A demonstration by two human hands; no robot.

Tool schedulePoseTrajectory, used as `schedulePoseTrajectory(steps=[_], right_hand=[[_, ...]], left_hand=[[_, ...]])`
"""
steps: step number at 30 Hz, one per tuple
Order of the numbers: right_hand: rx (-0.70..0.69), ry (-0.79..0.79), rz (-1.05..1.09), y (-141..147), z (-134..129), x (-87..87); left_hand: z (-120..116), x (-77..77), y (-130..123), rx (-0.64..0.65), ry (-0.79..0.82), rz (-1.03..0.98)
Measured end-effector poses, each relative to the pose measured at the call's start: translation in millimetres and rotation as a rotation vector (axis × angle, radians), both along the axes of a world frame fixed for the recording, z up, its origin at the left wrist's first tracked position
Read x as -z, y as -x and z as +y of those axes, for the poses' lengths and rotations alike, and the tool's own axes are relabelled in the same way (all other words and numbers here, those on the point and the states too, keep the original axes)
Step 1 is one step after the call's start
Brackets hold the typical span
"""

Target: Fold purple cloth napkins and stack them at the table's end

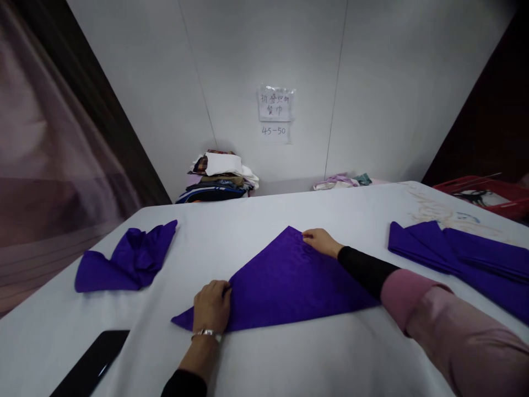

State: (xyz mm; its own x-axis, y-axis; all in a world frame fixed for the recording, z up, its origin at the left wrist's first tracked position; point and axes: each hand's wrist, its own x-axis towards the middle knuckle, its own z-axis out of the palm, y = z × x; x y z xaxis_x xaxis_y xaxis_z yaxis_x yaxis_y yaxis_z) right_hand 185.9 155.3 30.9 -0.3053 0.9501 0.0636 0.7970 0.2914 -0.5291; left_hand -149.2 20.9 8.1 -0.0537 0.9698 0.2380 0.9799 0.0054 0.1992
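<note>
A purple cloth napkin (285,284) lies folded into a triangle on the white-covered table (306,358), its peak pointing away from me. My right hand (322,241) pinches the napkin's right edge just below the peak, thumb and fingers together. On the left part of the triangle rests my left hand (212,306), its fingers curled closed over the cloth and their tips partly hidden. The napkin's left corner sticks out beyond this hand. The right corner reaches below my right forearm.
A crumpled purple cloth (128,259) lies to the left, and folded purple cloths (463,253) to the right. A black phone-like object (93,361) is at the near left. Behind the table are stacked clothes (221,176); a red basket (508,193) stands far right.
</note>
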Motion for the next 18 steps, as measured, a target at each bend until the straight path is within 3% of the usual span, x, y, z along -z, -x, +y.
schedulePoseTrajectory(steps=[7,13,18], right_hand=[[0.061,0.015,-0.177,31.4,40.8,4.2],[0.084,0.017,-0.217,35.2,51.0,11.6],[0.057,-0.041,-0.201,36.5,59.6,14.5]], left_hand=[[-8.1,-1.2,-5.6,0.033,-0.174,-0.053],[-16.0,-3.5,-13.0,0.154,-0.276,-0.234],[-18.3,-0.7,-15.5,0.225,-0.334,-0.234]])
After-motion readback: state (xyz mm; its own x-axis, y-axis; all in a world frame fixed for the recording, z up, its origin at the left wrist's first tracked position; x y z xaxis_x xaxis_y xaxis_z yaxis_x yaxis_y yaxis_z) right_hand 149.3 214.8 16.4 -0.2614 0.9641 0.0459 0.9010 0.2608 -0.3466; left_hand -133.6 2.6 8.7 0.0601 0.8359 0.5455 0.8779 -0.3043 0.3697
